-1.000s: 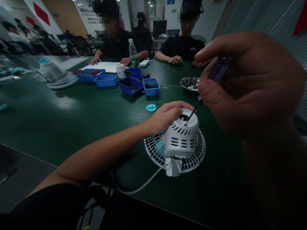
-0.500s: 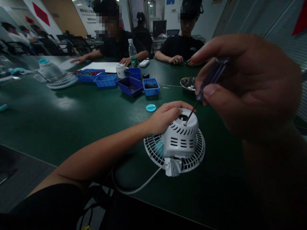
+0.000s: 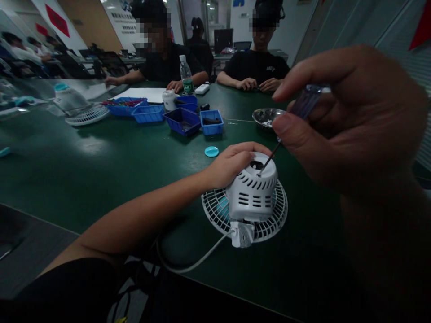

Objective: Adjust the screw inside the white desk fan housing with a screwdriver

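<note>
A white fan (image 3: 251,206) lies grille-down on the green table, the back of its motor housing facing up and a pale cord running off to the left. My left hand (image 3: 235,163) is wrapped round the far left side of the housing. Between the thumb and fingers of my right hand (image 3: 350,121) is a screwdriver (image 3: 305,102) with a clear purplish handle. Its thin shaft slants down to the left, and the tip sits at a small hole on top of the housing, beside a dark round opening.
A turquoise cap (image 3: 212,151) lies just beyond the fan. Farther back are several blue bins (image 3: 182,121), a metal bowl (image 3: 257,117) with small white parts and a water bottle (image 3: 186,74). Another fan (image 3: 76,105) lies at the left. Two people sit across the table.
The screwdriver leans over more, and the fingers of my right hand have shifted on its handle. My left hand and the fan stay nearly in place.
</note>
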Demonstrator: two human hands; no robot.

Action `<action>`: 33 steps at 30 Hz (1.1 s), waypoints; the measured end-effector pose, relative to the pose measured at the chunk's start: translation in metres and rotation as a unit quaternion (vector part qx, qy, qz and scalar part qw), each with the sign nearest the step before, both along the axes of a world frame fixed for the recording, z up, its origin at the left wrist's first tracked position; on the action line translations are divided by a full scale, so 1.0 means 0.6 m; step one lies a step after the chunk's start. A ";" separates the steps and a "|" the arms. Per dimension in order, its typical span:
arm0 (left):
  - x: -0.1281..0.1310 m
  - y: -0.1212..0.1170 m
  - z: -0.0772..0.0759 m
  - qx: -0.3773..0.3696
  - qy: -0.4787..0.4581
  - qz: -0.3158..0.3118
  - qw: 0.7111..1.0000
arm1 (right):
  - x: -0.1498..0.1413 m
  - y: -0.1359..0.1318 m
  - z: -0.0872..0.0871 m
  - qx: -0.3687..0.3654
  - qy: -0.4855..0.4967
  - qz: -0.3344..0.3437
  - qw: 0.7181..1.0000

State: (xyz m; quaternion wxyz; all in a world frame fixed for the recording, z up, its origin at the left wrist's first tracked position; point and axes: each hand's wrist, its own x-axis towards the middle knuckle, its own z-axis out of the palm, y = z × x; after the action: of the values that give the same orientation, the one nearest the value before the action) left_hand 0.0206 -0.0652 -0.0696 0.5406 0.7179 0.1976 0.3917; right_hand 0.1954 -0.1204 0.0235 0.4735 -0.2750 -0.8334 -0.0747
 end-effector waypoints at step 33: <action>0.001 0.000 0.001 0.019 0.003 0.011 1.000 | -0.002 0.005 0.001 -0.036 -0.009 0.030 0.999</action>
State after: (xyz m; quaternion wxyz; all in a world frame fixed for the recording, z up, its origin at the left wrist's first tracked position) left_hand 0.0212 -0.0649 -0.0690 0.5215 0.7270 0.1996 0.3995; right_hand 0.1945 -0.1175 0.0244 0.4578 -0.2662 -0.8476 -0.0334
